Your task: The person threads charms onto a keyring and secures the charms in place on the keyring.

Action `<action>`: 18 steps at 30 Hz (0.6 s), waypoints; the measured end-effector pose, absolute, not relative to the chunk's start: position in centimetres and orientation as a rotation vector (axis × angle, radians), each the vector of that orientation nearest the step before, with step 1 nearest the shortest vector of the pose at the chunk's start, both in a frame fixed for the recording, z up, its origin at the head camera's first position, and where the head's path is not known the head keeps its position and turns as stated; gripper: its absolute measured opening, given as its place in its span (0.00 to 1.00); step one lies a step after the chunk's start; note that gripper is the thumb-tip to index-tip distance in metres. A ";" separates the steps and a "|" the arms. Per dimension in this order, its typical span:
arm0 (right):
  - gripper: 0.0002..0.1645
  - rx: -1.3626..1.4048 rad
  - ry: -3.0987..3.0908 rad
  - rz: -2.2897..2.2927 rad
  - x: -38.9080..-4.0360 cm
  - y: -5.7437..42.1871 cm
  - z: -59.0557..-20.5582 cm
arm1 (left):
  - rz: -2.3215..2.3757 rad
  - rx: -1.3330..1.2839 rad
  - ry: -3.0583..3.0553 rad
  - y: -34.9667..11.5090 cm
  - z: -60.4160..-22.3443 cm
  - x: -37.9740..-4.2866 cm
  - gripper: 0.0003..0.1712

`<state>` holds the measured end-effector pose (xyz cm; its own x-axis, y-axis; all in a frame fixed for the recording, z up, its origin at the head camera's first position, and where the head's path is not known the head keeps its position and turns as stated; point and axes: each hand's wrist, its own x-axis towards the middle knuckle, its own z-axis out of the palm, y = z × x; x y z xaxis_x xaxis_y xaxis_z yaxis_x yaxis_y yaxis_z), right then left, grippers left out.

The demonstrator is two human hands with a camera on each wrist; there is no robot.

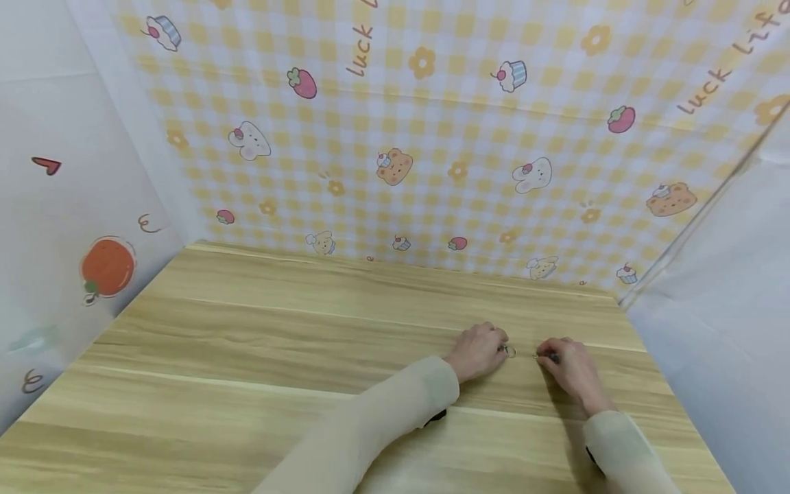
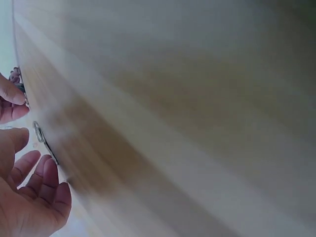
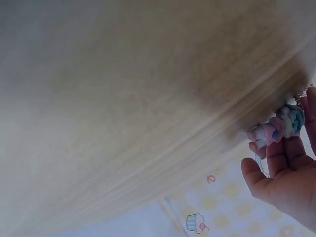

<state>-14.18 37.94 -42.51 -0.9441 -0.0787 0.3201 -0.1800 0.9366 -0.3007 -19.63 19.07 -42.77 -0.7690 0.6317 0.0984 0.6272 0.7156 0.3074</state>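
My left hand (image 1: 478,351) is low over the right part of the wood-grain table (image 1: 259,357). Its fingertips touch the end of a metal key ring with a clasp (image 2: 42,136), which lies on the tabletop; the thumb stands apart from the fingers. A short way to the right, my right hand (image 1: 570,367) holds a small figurine charm (image 3: 274,129) in pink, white and teal, with a thin chain (image 3: 302,95) at its end. The fingers partly cover the chain. A gap separates the ring from the charm.
Behind the table hangs a yellow checked cloth (image 1: 432,123) with printed cartoons. A white sheet (image 1: 55,219) stands along the left side and another white sheet (image 1: 728,274) along the right.
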 end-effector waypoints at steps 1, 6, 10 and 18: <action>0.06 0.194 -2.788 0.469 -14.3 37.9 -42.6 | 0.506 1.050 2.904 19.3 -42.8 -19.7 0.17; 0.08 0.183 -2.801 0.482 -14.6 37.9 -42.7 | 0.511 0.940 2.921 20.2 -42.8 -19.5 0.17; 0.07 0.142 -2.860 0.505 -14.6 37.8 -42.7 | 0.485 0.842 2.925 20.6 -42.8 -19.3 0.16; 0.07 0.136 -2.898 0.489 -14.5 37.6 -42.8 | 0.461 0.740 2.933 21.3 -42.8 -18.8 0.11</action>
<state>-14.50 37.60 -42.75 -0.9759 -0.0569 0.2106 -0.1229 0.9411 -0.3149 -18.82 21.26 -42.79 -0.8798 0.4754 -0.0054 0.4507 0.8377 0.3084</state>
